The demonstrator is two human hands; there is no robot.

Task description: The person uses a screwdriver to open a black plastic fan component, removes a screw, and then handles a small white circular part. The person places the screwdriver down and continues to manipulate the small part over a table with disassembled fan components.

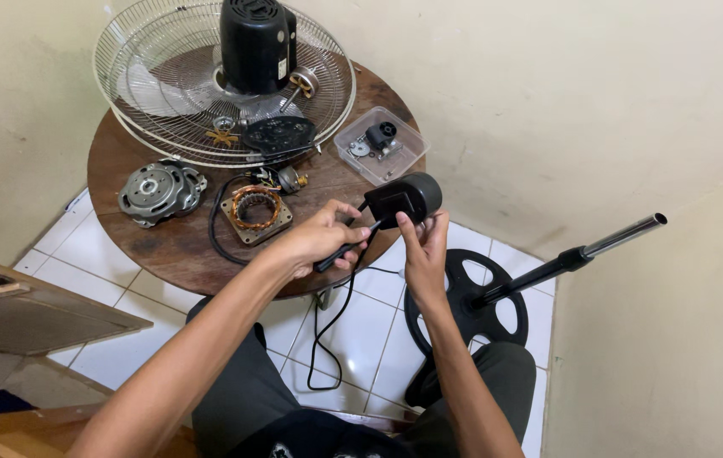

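Over the near right edge of the round wooden surface [166,246], the left hand [319,242] grips a black-handled screwdriver [346,248], fingers [351,236] curled tight around the handle, its tip pointing up and right into a black plastic motor housing [408,198]. The right hand [426,246] steadies this housing from below, fingers [412,229] pinching its lower edge; a black cord [328,331] hangs from it down to the white tiled floor [107,254]. On the surface, just left of the hands, lies a stator with copper windings [255,210], and farther left a grey metal motor casing [158,188]. At the far side rest wire fan guards [166,93] with a black motor cover [255,42] standing on them. A clear plastic tray [378,144] of small parts sits to the far right. On the floor to the right stands a black fan base with a tilted metal pole [565,259].
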